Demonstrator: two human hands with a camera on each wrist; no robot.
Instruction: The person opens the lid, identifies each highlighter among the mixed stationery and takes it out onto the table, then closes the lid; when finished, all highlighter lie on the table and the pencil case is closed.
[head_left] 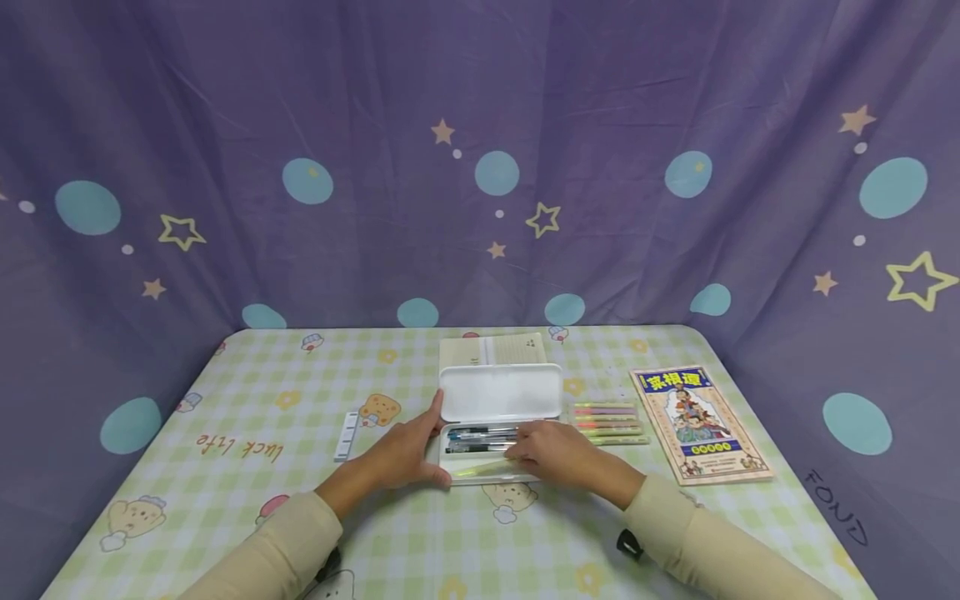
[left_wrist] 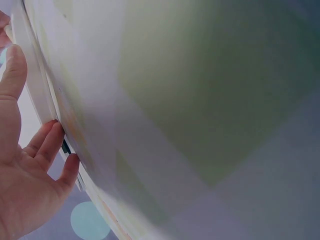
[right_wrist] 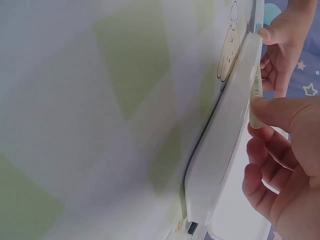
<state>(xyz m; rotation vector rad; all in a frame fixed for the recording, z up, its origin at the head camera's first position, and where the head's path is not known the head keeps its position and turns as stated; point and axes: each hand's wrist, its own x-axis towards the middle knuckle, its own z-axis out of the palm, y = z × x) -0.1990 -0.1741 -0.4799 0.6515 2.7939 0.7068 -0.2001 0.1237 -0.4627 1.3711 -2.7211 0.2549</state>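
Observation:
A white pencil case (head_left: 501,393) lies with its lid raised toward the back. Inside its tray are several clear-barrelled pens (head_left: 480,435) with dark and blue parts. My right hand (head_left: 558,452) reaches over the tray's right part and pinches a pale yellow highlighter (right_wrist: 257,82) between thumb and fingertips, low along the tray's front side. My left hand (head_left: 408,450) is at the case's left end, thumb by the front corner and fingers stretched toward the hinge. In the left wrist view, its straight fingertips (left_wrist: 56,131) touch the case's edge.
Several pastel highlighters (head_left: 609,425) lie side by side right of the case. Further right is an illustrated book (head_left: 702,427). Behind the raised lid rests a lined notebook (head_left: 468,350). A small white strip with dark marks (head_left: 346,437) sits to the left on the checked tablecloth (head_left: 300,425).

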